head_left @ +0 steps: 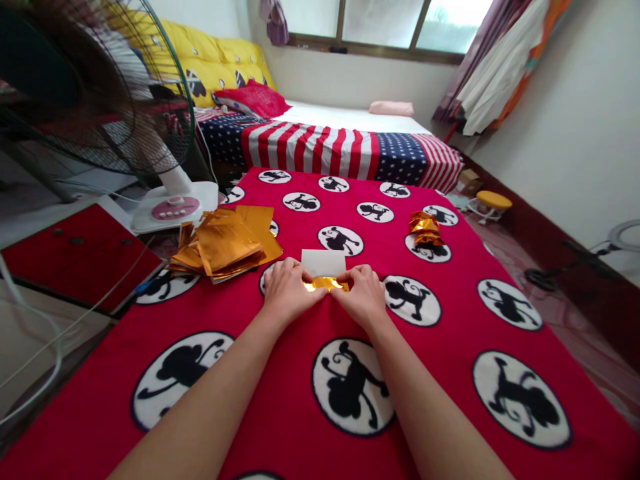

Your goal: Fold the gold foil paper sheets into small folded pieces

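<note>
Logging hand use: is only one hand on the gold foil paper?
No, the left hand and right hand both hold the gold foil paper.

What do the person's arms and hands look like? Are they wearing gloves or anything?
The left arm and right arm are bare, with no sleeves, watch or bracelet showing. The left hand and right hand have no gloves. I can't make out any rings.
</note>
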The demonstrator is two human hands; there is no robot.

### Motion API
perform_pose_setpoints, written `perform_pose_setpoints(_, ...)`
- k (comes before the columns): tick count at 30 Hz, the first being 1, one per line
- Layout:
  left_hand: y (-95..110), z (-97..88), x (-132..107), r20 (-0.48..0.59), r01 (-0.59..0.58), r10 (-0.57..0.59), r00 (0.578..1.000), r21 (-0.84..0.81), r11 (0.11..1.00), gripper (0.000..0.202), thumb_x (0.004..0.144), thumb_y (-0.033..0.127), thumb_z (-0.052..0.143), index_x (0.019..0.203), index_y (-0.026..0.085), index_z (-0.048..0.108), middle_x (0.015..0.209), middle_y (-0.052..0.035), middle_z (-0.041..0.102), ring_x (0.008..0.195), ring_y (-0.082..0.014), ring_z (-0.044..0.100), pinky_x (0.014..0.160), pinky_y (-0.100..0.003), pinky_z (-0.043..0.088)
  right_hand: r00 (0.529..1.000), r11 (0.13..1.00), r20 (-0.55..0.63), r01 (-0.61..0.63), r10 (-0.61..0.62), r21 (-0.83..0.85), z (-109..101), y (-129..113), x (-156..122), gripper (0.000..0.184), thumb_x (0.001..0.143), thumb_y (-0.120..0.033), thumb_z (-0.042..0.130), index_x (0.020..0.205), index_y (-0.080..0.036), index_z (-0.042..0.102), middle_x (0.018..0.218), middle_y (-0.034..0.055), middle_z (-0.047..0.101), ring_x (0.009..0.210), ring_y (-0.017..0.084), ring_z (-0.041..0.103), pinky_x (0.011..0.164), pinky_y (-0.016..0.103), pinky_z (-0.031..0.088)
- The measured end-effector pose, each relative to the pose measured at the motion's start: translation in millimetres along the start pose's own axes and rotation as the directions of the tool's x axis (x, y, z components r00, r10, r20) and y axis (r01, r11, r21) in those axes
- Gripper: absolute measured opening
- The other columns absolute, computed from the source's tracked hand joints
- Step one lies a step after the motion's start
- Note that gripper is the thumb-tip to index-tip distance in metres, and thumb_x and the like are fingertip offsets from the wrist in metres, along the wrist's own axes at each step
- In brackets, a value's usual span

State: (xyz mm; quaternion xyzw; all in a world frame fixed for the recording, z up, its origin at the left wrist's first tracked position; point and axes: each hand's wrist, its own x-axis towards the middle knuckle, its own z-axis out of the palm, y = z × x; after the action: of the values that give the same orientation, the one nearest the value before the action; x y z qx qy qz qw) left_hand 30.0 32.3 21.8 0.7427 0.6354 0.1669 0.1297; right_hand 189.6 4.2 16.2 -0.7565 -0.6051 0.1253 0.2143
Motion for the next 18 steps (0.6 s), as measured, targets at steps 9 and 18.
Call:
perform_pose_setpoints(9,-6,3.6,2,0.030,-0.022,0.023,0.999,-0.008,1.000,0.021,0.068,0.042,0.069,0.083,0.028,0.073,0.110,-0.0042,0.062,0.107,-0.0280,0.054,0.094,-0.042,0.041,1.000,1.000,0.005,0.015,-0.015,-0.010,2,2,-1,0.022,0.071,-0.032,0.067,0.091,-0.025,0.072,0.107,0.0052,0.058,0.103,0.025,0.054,0.088,0.038,0.039)
perform_pose_setpoints(18,-10,2.8,3,0.035,-0.022,0.023,0.999,-0.049,0.999,0.018,0.067,0.038,0.070,0.082,0.030,0.075,0.110,-0.0017,0.063,0.106,-0.0269,0.056,0.094,-0.041,0.042,1.000,1.000,0.010,0.025,-0.025,-0.007,1,3,0,0.022,0.070,-0.025,0.066,0.091,-0.026,0.073,0.105,0.0049,0.059,0.100,0.024,0.054,0.085,0.036,0.040)
